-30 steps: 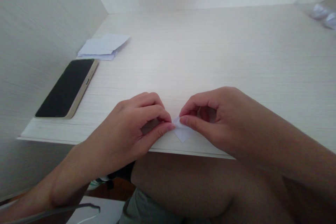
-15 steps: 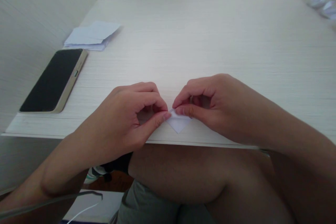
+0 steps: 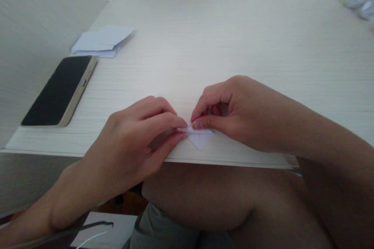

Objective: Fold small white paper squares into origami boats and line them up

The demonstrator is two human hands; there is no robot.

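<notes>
A small folded piece of white paper (image 3: 200,140) lies near the front edge of the white desk (image 3: 222,42), one pointed corner facing me. My left hand (image 3: 146,134) pinches its left end between thumb and forefinger. From the other side my right hand (image 3: 224,114) grips the upper part, with thumb and index finger closed on it. Part of the paper is hidden under my fingertips, so its full folded shape does not show.
At the left lies a dark-screened phone (image 3: 58,90) in a pale case. Behind it is a stack of white paper sheets (image 3: 101,41). Crumpled or folded white pieces (image 3: 358,2) sit at the far right corner. My legs (image 3: 204,198) are below the desk edge.
My left fingers have straightened, and the forefinger and thumb stretch along the left end of the paper. The right hand keeps its pinch with a slight shift.
</notes>
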